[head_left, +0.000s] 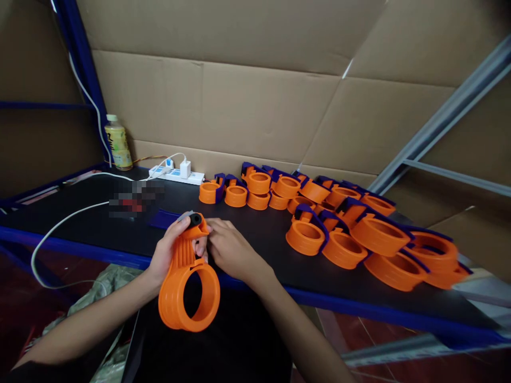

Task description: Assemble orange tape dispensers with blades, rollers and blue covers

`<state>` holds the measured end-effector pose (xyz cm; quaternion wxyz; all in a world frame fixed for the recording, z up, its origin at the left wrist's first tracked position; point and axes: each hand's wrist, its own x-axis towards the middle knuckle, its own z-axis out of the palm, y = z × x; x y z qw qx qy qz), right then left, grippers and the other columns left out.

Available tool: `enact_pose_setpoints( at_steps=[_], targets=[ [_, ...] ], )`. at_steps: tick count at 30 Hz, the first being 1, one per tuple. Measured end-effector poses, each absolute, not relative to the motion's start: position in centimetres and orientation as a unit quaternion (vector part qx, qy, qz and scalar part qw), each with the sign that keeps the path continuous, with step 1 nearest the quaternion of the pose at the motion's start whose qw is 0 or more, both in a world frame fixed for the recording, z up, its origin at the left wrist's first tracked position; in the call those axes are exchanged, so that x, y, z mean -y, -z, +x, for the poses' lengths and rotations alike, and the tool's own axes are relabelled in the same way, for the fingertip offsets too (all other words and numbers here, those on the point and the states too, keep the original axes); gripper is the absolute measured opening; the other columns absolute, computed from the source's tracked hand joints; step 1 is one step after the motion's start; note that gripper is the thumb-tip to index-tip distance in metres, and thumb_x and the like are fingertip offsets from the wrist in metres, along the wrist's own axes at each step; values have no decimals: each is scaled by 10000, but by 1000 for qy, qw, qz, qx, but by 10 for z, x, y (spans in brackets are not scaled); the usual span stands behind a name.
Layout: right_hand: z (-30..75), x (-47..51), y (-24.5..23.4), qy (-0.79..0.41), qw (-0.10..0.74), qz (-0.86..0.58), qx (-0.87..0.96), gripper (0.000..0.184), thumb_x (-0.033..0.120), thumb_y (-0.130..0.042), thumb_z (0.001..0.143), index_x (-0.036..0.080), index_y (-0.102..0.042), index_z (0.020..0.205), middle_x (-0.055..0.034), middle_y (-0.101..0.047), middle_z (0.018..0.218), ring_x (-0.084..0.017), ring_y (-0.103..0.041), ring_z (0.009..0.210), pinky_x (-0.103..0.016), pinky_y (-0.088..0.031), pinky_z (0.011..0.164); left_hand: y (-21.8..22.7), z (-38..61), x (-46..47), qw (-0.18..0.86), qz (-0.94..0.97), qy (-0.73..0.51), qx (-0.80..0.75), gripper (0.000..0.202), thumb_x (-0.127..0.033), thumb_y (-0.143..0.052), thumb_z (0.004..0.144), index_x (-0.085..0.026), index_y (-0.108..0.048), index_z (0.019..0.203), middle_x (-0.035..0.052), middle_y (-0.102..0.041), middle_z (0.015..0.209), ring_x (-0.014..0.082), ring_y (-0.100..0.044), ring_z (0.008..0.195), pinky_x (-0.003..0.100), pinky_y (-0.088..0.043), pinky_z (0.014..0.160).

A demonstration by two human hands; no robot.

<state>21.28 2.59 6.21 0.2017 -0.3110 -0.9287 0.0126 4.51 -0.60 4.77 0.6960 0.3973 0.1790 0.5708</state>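
Note:
An orange plastic ring part (187, 287) with a tall neck hangs off the near edge of the black table (255, 239). My left hand (170, 250) is wrapped round its neck, thumb up by a small black and grey piece (192, 217) at the top. My right hand (227, 247) is closed against the neck from the right, fingertips pinching near the top. A flat dark blue piece (163, 218) lies on the table just behind my left hand.
Several orange and blue ring parts (343, 229) lie in rows across the table's right half. A white power strip (175, 173) with plugs and cables and a drink bottle (118, 142) stand at the back left. Cardboard walls enclose the bench; a metal rail (447, 114) slants at right.

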Motion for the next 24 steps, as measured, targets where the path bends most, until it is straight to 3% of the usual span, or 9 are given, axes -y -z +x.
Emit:
enact_pose_setpoints(
  at_steps=[6,10,16,20,24],
  targets=[
    [218,-29,-61,15,170,-365,915,300,50,-457,944,142,-649,1156,-134,-641,1204,-231,-570,1095,-395,-457,979,-43,44,3,719,388,-558,-145,281,-391,-557,930,-147,-647,1036,46,-671,725,135,-612,507,266,-541,502],
    [241,-31,-71,-56,183,-373,908,259,86,-559,930,183,-655,1151,-95,-654,1197,-201,-593,1103,-365,-437,1007,-44,47,4,725,399,-541,-151,270,-404,-556,933,-152,-624,1002,33,-656,671,145,-621,491,263,-541,478],
    [271,-34,-78,-87,152,-456,872,310,181,-675,884,240,-665,1188,-67,-651,1140,-171,-630,905,-321,-472,845,-45,56,9,688,428,-540,-228,206,-317,-656,899,-187,-541,1010,34,-709,789,142,-650,508,307,-593,525],
    [278,-30,-87,-81,152,-475,863,254,266,-621,934,249,-655,1185,-63,-636,1145,-179,-619,913,-337,-477,830,-42,63,13,650,447,-563,-246,264,-287,-704,875,-200,-518,1041,40,-719,849,146,-667,575,351,-622,573],
    [281,-10,-110,-133,200,-404,883,323,273,-511,1002,290,-589,1314,-45,-620,1118,-157,-601,914,-321,-492,855,-42,66,14,629,457,-577,-250,264,-283,-704,877,-195,-522,1046,29,-704,842,145,-667,634,349,-630,601]
  ],
)
